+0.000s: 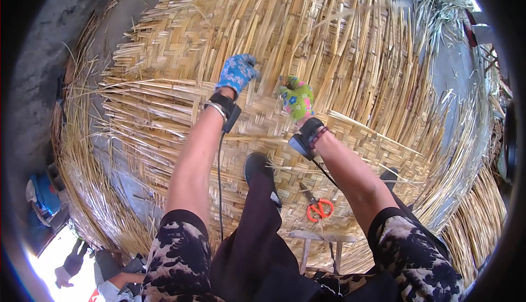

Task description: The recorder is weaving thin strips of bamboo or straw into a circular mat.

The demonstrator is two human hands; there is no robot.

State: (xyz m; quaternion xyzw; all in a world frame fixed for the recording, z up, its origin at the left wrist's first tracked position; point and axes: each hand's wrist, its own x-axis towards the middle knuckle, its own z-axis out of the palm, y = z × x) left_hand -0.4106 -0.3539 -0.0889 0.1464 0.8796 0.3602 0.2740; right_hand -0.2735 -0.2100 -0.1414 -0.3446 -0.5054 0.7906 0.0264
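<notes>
A large woven mat (263, 118) of flat straw-coloured strips spreads under me, with many loose strip ends standing up along its far part. My left hand (237, 73), in a blue flowered glove, is closed over the middle of the mat with its fingers curled in. Slightly nearer and to its right, my right hand (297, 98) in a green flowered glove is also closed, fingers bent toward the weave. What either hand grips, if anything, is too small and blurred to make out. Scissors (319, 209) with orange handles lie on the mat, nearer to me.
My shoe (257, 168) rests on the mat. A low wooden stool (323, 236) stands by my legs. Loose straw (101, 192) fringes the left edge, and a straw bundle (475, 222) lies at the lower right. Another person (118, 277) sits at the lower left, near a blue object (46, 195).
</notes>
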